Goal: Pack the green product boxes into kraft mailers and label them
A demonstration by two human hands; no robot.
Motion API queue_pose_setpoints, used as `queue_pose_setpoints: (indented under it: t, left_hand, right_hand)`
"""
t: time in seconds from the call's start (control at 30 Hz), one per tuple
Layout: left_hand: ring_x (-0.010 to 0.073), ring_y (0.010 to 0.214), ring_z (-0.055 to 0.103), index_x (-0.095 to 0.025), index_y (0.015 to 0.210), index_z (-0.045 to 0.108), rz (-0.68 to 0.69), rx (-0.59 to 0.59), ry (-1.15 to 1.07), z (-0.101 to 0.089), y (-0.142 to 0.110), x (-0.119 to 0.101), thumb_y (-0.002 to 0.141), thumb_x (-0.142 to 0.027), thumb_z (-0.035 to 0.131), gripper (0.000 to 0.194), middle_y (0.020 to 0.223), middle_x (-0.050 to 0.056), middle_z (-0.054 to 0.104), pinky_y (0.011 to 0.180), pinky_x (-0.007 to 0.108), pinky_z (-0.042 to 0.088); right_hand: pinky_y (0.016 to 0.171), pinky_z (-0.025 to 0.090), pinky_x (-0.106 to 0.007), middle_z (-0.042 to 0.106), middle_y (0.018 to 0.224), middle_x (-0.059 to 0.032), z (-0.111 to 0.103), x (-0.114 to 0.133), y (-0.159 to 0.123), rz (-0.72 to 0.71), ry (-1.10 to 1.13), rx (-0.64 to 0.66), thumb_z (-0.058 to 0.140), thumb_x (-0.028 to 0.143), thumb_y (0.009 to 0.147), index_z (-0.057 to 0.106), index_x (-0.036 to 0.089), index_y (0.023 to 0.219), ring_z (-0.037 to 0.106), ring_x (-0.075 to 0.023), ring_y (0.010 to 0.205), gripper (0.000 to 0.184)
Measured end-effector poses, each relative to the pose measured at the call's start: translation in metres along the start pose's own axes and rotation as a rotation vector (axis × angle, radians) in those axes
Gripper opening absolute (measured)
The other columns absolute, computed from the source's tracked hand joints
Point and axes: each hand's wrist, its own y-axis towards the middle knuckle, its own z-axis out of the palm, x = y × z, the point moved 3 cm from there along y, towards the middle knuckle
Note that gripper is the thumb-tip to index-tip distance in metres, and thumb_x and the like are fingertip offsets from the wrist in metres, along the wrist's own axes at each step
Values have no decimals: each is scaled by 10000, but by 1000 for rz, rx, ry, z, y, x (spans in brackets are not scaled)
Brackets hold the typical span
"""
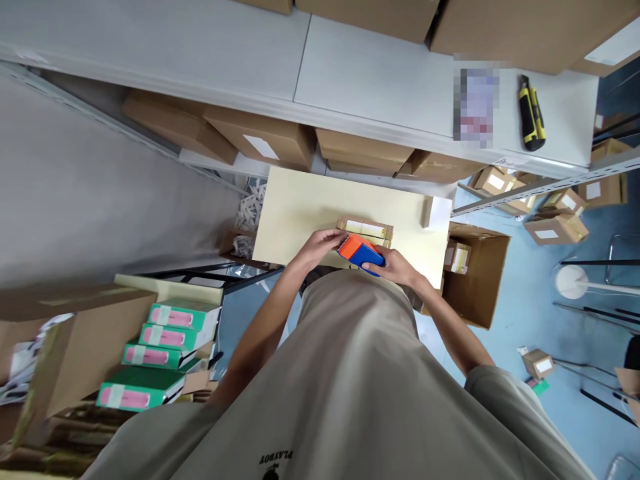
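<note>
My right hand (393, 265) is closed around an orange-and-blue tape dispenser (361, 252), holding it low over the front of the cream tabletop (300, 207). At the dispenser's orange end is my left hand (319, 247), its fingers bent together near the toothed edge. Whatever those fingertips pinch is too small to make out. Just behind the dispenser lies a small brown carton (365, 228) with a white label, partly covered by the dispenser and my hands.
A white box (437, 213) stands at the table's right end. Beyond it is an open carton (475, 273) with small boxes inside. A grey shelf (370, 73) crosses ahead, bearing a yellow-black box cutter (531, 113). Green boxes (167, 337) are stacked at left.
</note>
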Motion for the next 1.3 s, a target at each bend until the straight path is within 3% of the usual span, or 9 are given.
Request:
queue_pose_setpoints:
  t: [0.17,0.4,0.57,0.73,1.0,1.3]
  left_hand:
    - [255,948,758,-168,976,867,33,-157,-27,3,2,29,736,-579,966,486,995,91,849,881,369,596]
    - [251,948,750,-181,998,847,84,-332,-38,14,-9,55,743,-664,905,549,982,95,836,907,400,607]
    - [182,811,698,-162,1016,839,106,-446,-149,-14,-5,52,677,-615,973,582,884,72,798,839,358,586]
    - [166,822,704,-154,994,835,126,-490,-199,-43,22,45,672,-545,1001,533,911,78,798,825,331,590]
    - [123,745,665,-161,885,796,-1,-531,-225,-53,54,77,711,-389,981,341,812,33,747,808,301,584]
    - [139,773,652,-176,909,766,0,-586,-189,-35,71,106,740,-517,912,408,856,23,739,804,293,551]
  right_hand:
    - [719,477,-357,758,882,-67,-7,6,1,42,-103,78,623,813,979,703,228,1099,660,-258,746,602]
    - [677,466,-338,781,863,-67,-25,5,5,91,-94,256,676,850,933,726,219,992,689,-245,735,636]
    - [639,521,-323,815,824,-71,-57,8,3,242,-12,377,795,830,864,747,205,941,736,-231,712,632]
    - [635,586,-324,824,812,-99,-87,11,30,315,57,411,882,819,789,770,180,944,773,-235,718,667]
    - [659,611,-383,792,710,-124,-74,-7,77,397,17,501,909,865,702,754,181,746,745,-251,644,702]
    - [680,614,-385,790,723,-108,-65,-9,86,423,49,525,923,853,680,722,205,741,766,-271,695,681]
